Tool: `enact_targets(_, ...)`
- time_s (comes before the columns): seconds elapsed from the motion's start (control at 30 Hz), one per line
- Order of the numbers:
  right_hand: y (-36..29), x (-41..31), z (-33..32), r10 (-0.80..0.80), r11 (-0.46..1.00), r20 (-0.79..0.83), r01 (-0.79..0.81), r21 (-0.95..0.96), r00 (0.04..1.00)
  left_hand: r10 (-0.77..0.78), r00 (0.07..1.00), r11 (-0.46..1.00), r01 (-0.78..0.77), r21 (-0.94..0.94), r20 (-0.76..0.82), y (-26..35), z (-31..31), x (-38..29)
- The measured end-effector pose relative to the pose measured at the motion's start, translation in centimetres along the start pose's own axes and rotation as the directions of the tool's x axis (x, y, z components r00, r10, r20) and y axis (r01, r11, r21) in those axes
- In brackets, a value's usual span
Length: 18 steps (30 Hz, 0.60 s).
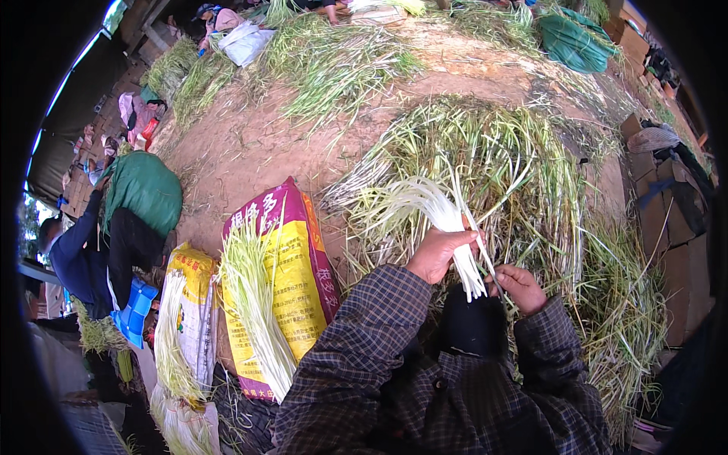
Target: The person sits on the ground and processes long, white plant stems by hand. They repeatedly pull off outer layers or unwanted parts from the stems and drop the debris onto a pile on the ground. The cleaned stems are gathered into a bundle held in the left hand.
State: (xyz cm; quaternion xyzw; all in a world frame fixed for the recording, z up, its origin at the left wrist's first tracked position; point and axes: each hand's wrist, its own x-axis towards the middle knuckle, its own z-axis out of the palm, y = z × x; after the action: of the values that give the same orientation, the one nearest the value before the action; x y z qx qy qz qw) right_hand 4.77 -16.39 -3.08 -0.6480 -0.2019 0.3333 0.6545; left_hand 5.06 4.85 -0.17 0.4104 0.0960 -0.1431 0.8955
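Note:
A bundle of pale, blanched stalks, likely garlic chives (443, 207), is gripped in my left hand (431, 259). Its white cut-looking ends point down towards me, and its long tips droop to the upper left. Just right of the bundle, my right hand (520, 289) pinches the lower end of a thin stalk (482, 250), which runs up past my left fingers. Behind both hands spreads a large heap of untrimmed green stalks (472, 136). To my left, cleaned pale stalks (256, 301) lie on a purple and yellow printed sack (301, 273).
Another pale bundle (173, 335) rests on a white and yellow sack (196, 318). A person in dark clothes (79, 256) sits at left by a green sack (145, 193). Cardboard boxes (677, 273) stand at right. More stalk piles (352, 62) lie across the dirt floor (244, 136).

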Motion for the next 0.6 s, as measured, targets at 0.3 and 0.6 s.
enact_targets(0.3,-1.3,0.2,0.7,0.018,0.985,-0.213,0.019,0.170,0.977,0.069,0.996,0.984,-0.079,0.159,0.064,-2.8,1.7,-1.1)
enact_targets(0.6,-2.9,0.4,2.3,-0.263,0.848,-0.354,0.040,-0.528,0.897,0.157,0.987,0.981,-0.152,0.124,-0.026,-3.2,1.7,-0.5)
